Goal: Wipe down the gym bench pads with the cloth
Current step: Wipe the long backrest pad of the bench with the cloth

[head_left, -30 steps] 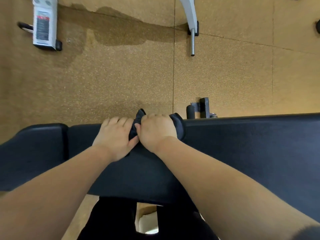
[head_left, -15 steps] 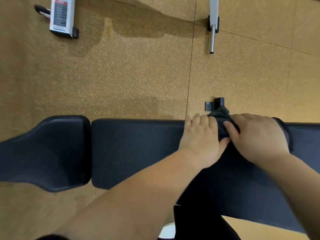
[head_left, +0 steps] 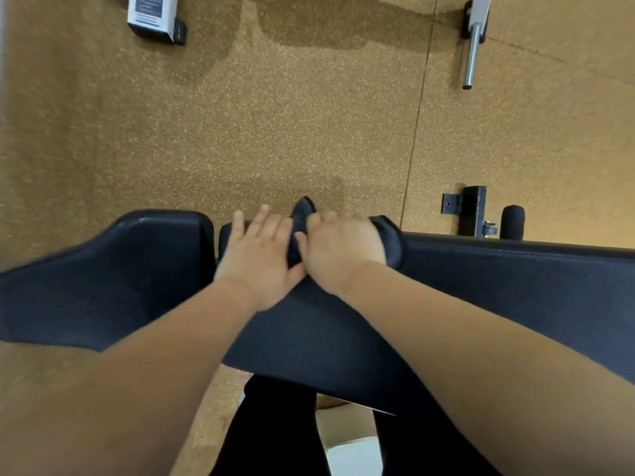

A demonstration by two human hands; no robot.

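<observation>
The cloth [head_left: 390, 243], as dark as the padding under it, is lying bunched over the far edge of the long pad [head_left: 515, 290] near its left end, just right of the gap to the seat pad [head_left: 103, 269]. Its length is running left to right along that edge, one rounded fold poking out over the floor [head_left: 275, 132]. The left hand [head_left: 257, 259] is pressing down flat with fingers straight and spread, while the right hand [head_left: 340, 252], close beside it, is gripping the cloth with fingers curled over it.
</observation>
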